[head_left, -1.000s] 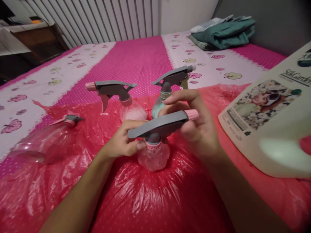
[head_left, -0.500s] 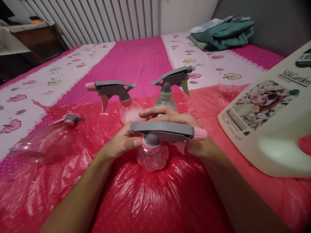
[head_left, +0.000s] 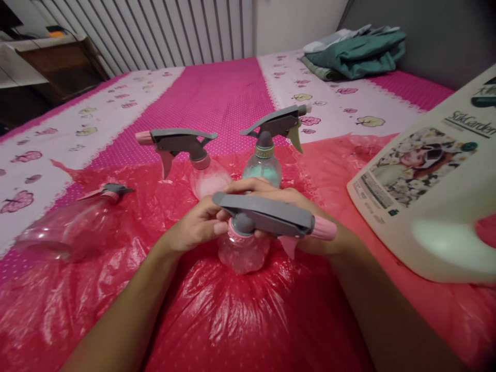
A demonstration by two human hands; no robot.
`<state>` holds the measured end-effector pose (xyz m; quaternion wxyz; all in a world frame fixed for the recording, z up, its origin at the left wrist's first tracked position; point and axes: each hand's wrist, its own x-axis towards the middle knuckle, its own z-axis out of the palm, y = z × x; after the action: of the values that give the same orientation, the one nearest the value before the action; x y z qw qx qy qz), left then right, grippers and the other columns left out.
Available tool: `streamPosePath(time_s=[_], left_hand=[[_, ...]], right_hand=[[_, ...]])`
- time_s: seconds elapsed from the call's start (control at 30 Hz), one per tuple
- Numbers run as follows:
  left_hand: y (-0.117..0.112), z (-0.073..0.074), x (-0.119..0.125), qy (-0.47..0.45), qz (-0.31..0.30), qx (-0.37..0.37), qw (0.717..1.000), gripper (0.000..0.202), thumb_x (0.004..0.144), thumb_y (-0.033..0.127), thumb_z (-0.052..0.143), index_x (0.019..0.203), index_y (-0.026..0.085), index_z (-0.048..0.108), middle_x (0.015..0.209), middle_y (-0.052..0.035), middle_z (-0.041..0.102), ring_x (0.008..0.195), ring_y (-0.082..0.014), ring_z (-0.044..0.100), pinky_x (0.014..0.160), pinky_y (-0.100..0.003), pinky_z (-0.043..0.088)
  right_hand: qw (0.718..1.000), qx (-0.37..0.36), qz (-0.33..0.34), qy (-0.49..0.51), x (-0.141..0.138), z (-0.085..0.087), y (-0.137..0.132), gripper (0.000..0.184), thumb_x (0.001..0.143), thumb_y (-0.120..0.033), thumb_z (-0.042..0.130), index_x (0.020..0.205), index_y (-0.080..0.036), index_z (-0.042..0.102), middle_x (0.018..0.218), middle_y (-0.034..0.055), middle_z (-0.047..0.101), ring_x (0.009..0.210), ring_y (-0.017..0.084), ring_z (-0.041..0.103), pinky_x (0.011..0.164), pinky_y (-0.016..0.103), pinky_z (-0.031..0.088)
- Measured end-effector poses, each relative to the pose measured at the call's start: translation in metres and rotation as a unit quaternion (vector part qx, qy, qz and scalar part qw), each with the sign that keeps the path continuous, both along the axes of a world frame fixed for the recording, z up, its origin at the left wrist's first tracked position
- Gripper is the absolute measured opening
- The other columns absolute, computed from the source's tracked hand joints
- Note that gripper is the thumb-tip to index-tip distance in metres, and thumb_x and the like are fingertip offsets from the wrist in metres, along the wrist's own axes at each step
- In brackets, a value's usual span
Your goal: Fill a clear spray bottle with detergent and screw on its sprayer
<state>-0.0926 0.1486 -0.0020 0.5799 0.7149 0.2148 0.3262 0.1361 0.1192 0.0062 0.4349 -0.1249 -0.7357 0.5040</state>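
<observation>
A small clear spray bottle (head_left: 243,254) stands upright on red plastic sheeting (head_left: 217,320) in front of me. Its grey trigger head (head_left: 267,215) has a pink nozzle pointing right. My left hand (head_left: 196,226) pinches the pink collar at the bottle's neck. My right hand (head_left: 294,206) is wrapped round the grey trigger head from behind, fingers curled over its top.
Two more upright spray bottles stand behind: a pink-nozzled one (head_left: 201,170) and a greenish one (head_left: 265,155). An empty bottle (head_left: 73,222) lies on its side at left. A large white jug (head_left: 430,191) lies at right. Folded clothes (head_left: 352,51) sit at the bed's far corner.
The trigger head has turned clockwise, its pink nozzle swinging right and toward me. My right hand went from loosely open behind the head to closed over it. My left hand stayed at the neck.
</observation>
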Motion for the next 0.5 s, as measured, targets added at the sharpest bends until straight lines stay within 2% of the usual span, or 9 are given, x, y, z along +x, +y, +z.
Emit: streamPosePath(time_s=[0.1,0.27,0.37,0.5], left_hand=[[-0.0022,-0.0009,0.0005,-0.007,0.007,-0.036,0.999,0.048,0.08,0.056,0.082,0.07,0.016,0.058,0.072,0.0016,0.053,0.068,-0.0114,0.049,0.062,-0.022,0.042],[-0.0014,-0.0038,-0.0017,-0.038,-0.034,-0.091,0.995,0.038,0.081,0.05,0.081,0.079,0.016,0.065,0.075,0.0013,0.059,0.069,-0.0115,0.051,0.065,-0.022,0.043],[-0.0003,-0.0048,-0.0049,-0.041,-0.045,-0.07,0.996,0.035,0.081,0.05,0.082,0.087,0.017,0.07,0.082,-0.0008,0.065,0.075,-0.0142,0.057,0.07,-0.023,0.047],[-0.0018,-0.0016,-0.0055,-0.018,-0.039,-0.031,0.999,0.045,0.079,0.06,0.082,0.094,0.019,0.073,0.088,-0.0021,0.068,0.082,-0.0172,0.062,0.075,-0.026,0.05]], right_hand=[[0.998,-0.015,-0.053,-0.037,-0.0015,0.0065,-0.0051,0.021,0.089,-0.038,0.078,0.11,-0.035,0.08,0.139,-0.0015,0.068,0.135,0.024,0.062,0.116,0.034,0.049],[0.993,-0.008,-0.112,-0.036,-0.0069,0.0084,-0.0104,0.021,0.086,-0.033,0.085,0.107,-0.03,0.08,0.129,0.0017,0.068,0.129,0.023,0.062,0.117,0.037,0.049],[0.99,-0.005,-0.135,-0.047,-0.0077,0.0055,-0.0106,0.026,0.085,-0.033,0.086,0.109,-0.034,0.079,0.13,0.001,0.067,0.126,0.024,0.062,0.118,0.042,0.049],[0.987,0.012,-0.15,-0.056,-0.0069,0.0033,-0.0097,0.03,0.081,-0.039,0.088,0.108,-0.036,0.078,0.127,0.0012,0.067,0.118,0.026,0.064,0.114,0.043,0.051]])
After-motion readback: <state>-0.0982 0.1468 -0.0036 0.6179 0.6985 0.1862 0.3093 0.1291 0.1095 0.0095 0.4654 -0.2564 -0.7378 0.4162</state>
